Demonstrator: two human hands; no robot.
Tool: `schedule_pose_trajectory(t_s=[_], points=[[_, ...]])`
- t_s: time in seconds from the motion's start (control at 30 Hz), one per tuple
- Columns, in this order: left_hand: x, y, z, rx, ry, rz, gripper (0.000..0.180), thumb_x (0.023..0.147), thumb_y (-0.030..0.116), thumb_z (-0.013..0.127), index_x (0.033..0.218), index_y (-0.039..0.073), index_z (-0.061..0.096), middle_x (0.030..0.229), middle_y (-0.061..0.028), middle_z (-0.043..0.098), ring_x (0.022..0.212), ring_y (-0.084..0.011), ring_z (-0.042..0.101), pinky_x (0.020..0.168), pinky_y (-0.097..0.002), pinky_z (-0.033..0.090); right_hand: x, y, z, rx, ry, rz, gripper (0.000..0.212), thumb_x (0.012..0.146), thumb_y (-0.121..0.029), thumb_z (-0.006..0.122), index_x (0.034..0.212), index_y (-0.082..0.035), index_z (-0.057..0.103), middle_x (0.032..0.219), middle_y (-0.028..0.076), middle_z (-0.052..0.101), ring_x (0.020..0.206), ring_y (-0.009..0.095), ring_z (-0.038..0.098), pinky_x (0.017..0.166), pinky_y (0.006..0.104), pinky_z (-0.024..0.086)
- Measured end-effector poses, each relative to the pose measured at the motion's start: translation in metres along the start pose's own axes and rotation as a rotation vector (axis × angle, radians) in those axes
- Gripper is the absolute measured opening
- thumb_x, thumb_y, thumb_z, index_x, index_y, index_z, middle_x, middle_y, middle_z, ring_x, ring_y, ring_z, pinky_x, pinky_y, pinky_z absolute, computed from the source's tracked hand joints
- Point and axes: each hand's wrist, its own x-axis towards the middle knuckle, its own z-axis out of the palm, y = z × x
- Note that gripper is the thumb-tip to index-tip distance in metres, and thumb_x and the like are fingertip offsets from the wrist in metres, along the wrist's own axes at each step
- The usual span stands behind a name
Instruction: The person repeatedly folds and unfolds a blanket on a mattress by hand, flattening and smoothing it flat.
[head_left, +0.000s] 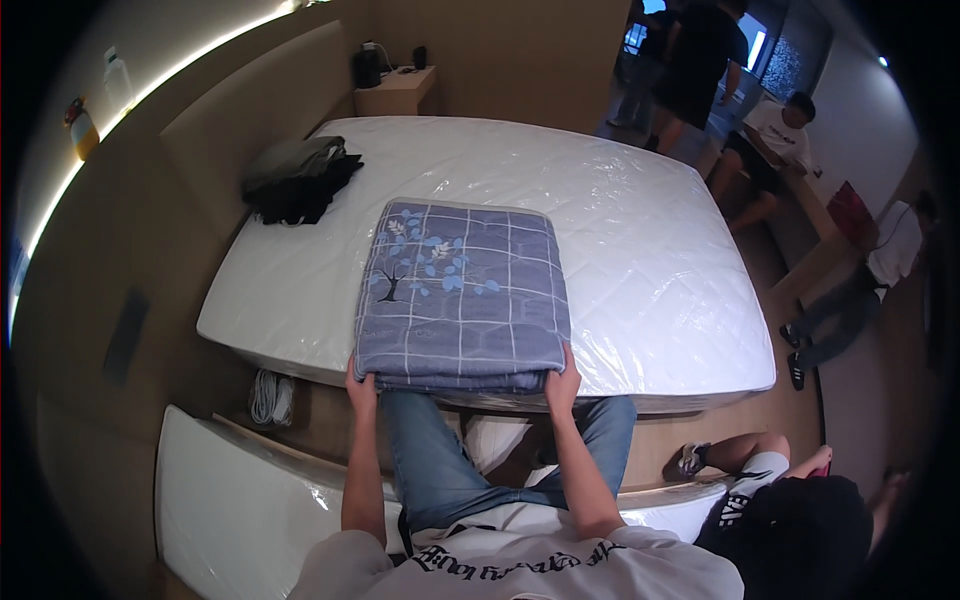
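A folded blue-grey quilted blanket (470,300) with white grid lines and a blue-leaved tree pattern lies on the plastic-wrapped white mattress (660,290). Its near edge, where the folded layers show, faces me at the mattress's front side. My left hand (361,385) grips the near left corner, fingers wrapped round the edge. At the near right corner my right hand (563,380) holds the blanket the same way. Both forearms reach forward over my knees. The undersides of the corners, and the fingertips there, are hidden.
Dark folded clothes (300,180) lie on the mattress's far left. A bedside table (398,92) stands behind. A coiled cable (270,398) rests below the front left. Another wrapped mattress (240,500) is beneath me. Several people are at the right; one person in black (810,520) sits close by.
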Motion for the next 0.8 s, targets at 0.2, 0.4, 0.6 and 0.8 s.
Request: schedule_pose_trajectory(t_s=[0.2,0.4,0.6,0.8], points=[[-0.005,0.007,0.012,-0.071,-0.037,-0.066,0.050,0.072,-0.008,0.044,0.122,-0.005,0.042,0.118,-0.0151,0.050,0.109,-0.0211,0.046,0.095,-0.0295,0.032,-0.002,-0.004,-0.009,0.204,0.073,-0.146,0.058,0.069,0.003,0.041,0.127,0.001,0.038,0.120,0.025,0.047,0.113,0.034,0.046,0.094,0.0307,0.034],[0.011,0.000,-0.003,-0.198,-0.070,-0.111,0.050,0.074,-0.006,0.046,0.124,-0.004,0.041,0.116,-0.0121,0.051,0.106,-0.0177,0.047,0.091,-0.0264,0.036,-0.012,0.028,0.010,0.198,0.173,0.025,0.059,0.069,-0.001,0.048,0.127,0.000,0.037,0.120,0.024,0.047,0.111,0.036,0.046,0.091,0.0319,0.036],[0.041,0.047,0.022,-0.352,0.111,-0.457,0.040,0.078,0.010,0.048,0.116,-0.001,0.047,0.105,-0.0114,0.055,0.092,-0.0223,0.056,0.073,-0.0347,0.048,0.011,-0.026,-0.006,0.164,0.124,-0.048,0.049,0.067,0.004,0.037,0.113,-0.001,0.052,0.091,0.024,0.059,0.089,0.035,0.058,0.081,0.0344,0.042],[0.018,0.002,-0.003,-0.352,0.162,-0.543,0.039,0.082,0.026,0.047,0.114,0.003,0.048,0.108,-0.0134,0.054,0.092,-0.0255,0.056,0.066,-0.0368,0.050,-0.037,0.022,-0.004,0.134,0.071,-0.023,0.055,0.070,0.005,0.035,0.125,0.002,0.039,0.112,0.024,0.053,0.107,0.033,0.051,0.091,0.0323,0.037]])
